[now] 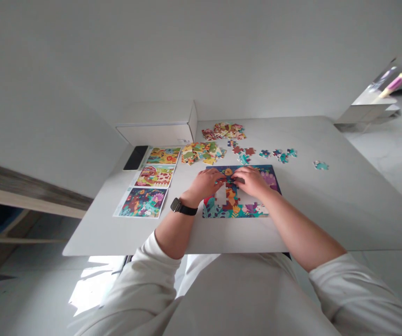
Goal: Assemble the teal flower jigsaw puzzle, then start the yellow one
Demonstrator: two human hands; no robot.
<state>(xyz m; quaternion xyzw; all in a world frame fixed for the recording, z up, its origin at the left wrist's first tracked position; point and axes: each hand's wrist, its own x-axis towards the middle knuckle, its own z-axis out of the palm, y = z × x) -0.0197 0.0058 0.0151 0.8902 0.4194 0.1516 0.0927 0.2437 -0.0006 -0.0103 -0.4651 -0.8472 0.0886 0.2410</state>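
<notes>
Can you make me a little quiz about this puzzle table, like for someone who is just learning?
1. Which wrist wears the black watch, the left or the right?
2. True or false: the black phone lies on top of the jigsaw puzzle.
3. How many picture cards lie in the column to the left of the puzzle?

Key:
1. Left.
2. False. It lies on the table beside the picture cards.
3. Three.
</notes>
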